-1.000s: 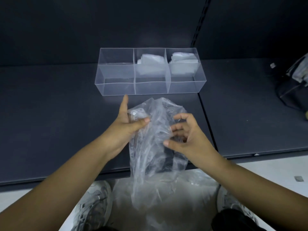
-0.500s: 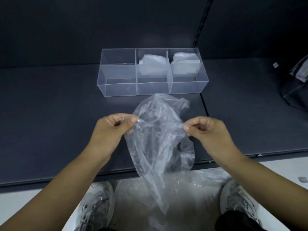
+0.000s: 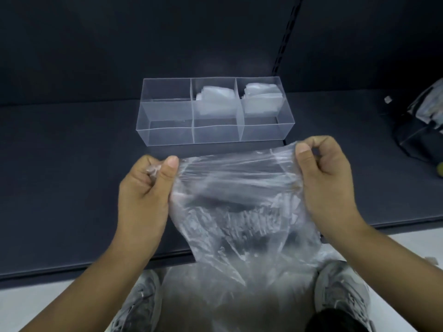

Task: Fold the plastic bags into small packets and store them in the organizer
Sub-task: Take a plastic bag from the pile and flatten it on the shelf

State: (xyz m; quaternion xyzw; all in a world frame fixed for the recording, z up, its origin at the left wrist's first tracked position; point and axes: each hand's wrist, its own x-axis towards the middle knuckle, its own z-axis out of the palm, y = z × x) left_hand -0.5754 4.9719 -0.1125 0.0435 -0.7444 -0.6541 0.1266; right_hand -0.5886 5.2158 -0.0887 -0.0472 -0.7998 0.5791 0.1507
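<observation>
In the head view, the left hand and the right hand are each pinching an upper corner of the clear plastic bag. They are holding it stretched wide between them over the front edge of the dark shelf, its lower part hanging down between two grey shoes. Just beyond the bag, the clear organizer is sitting on the shelf, holding folded packets in its middle and right compartments.

Both hands have drawn apart, stretching the plastic bag wide between them.
</observation>
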